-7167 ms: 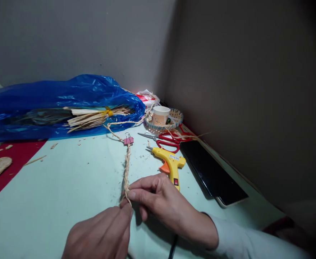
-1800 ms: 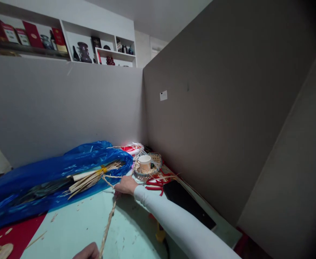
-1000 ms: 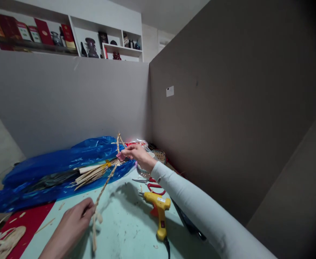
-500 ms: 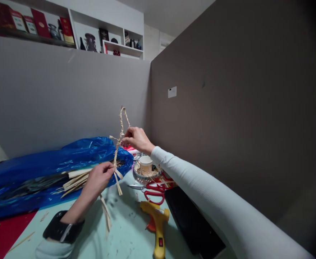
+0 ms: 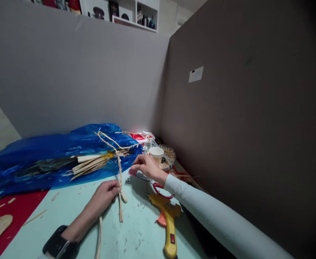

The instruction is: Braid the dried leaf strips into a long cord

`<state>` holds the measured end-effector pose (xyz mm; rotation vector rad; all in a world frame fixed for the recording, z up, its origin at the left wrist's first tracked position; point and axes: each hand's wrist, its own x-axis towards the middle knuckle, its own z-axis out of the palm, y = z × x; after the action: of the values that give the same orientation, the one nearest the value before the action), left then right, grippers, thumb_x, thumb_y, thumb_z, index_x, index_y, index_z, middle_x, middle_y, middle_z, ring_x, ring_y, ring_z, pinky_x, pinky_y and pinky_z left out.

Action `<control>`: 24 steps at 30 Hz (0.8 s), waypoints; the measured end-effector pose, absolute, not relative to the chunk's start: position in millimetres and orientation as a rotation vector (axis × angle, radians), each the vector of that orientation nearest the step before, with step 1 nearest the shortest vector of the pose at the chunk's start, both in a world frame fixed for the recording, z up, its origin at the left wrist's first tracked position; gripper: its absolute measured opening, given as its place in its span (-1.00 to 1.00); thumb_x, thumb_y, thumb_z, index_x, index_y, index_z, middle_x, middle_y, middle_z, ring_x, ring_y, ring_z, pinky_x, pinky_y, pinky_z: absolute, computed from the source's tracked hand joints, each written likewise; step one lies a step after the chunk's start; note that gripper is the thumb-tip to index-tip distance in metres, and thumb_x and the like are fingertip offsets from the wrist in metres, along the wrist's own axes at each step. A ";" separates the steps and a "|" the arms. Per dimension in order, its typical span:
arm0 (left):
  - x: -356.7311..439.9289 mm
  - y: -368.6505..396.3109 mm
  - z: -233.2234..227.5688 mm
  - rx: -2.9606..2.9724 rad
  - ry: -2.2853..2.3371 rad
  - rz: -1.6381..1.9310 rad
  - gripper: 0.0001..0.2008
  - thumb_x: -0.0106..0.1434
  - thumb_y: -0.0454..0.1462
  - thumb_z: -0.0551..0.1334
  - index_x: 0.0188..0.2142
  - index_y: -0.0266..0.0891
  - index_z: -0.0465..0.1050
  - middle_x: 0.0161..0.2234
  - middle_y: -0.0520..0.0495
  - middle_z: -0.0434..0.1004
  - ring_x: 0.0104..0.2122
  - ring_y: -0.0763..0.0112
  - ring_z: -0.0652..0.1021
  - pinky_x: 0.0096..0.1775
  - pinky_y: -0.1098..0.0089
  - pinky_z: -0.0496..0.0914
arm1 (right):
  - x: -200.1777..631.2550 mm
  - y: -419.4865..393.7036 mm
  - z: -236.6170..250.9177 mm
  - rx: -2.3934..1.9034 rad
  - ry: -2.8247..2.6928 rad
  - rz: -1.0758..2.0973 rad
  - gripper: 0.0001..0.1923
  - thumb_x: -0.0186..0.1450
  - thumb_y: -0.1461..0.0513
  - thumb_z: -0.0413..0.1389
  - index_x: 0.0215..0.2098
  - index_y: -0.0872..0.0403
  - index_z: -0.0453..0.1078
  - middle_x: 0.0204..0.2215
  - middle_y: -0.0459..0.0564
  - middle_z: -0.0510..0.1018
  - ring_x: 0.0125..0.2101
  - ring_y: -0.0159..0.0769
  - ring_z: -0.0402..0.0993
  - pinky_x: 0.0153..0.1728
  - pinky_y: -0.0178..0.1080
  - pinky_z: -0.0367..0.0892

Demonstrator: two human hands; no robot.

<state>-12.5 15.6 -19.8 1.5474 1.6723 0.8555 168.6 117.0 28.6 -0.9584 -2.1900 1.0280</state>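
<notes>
The braided straw cord (image 5: 118,163) is being brought back down toward the pale green table (image 5: 66,212) in the lower middle of the frame, after being held high before the grey partition half a second ago. It is being pinched near its lower end by the left hand (image 5: 105,193), whose fingers are closed around it, while the loose strand ends are hanging just below that grip and touching the tabletop. The cord's upper part is arching up and left, in front of the blue plastic bag (image 5: 39,158). The right hand (image 5: 147,167) is being lowered at centre frame, just beside the scissors (image 5: 158,187), with something pink (probably the binder clip (image 5: 132,172)) being held at its fingertips; whether it is fully clamped cannot be told. The hands are apart. Judging from this, the cord is being repositioned for further braiding. The yellow glue gun (image 5: 168,223) is lying untouched at lower centre.
</notes>
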 end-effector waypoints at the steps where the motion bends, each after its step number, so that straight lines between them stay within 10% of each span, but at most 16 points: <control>1: -11.5 14.5 -22.2 1.560 1.644 0.859 -0.72 0.33 -0.19 0.18 -0.48 -0.26 0.36 -0.63 0.21 0.26 -0.67 0.58 0.32 -0.59 0.50 0.26 | 165.3 115.4 26.4 -0.974 -2.179 1.035 -0.76 0.31 0.14 0.16 -0.40 0.17 0.41 -0.46 -0.10 0.52 -0.39 -0.35 0.49 -0.28 -0.19 0.41; 24: -5.0 8.3 -10.4 1.635 1.508 0.856 -0.85 0.15 -0.24 0.10 -0.52 -0.18 0.32 -0.62 0.16 0.18 -0.55 0.39 0.26 -0.45 0.41 0.11 | 154.7 101.7 25.9 -0.927 -1.842 1.577 -0.70 0.02 0.11 0.33 -0.56 0.17 0.40 -0.70 -0.19 0.36 -0.65 -0.51 0.10 -0.60 -0.39 0.00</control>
<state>-5.0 8.3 -10.4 1.6353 1.5082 0.8557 154.7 101.7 25.9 -0.9265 -1.8417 1.5773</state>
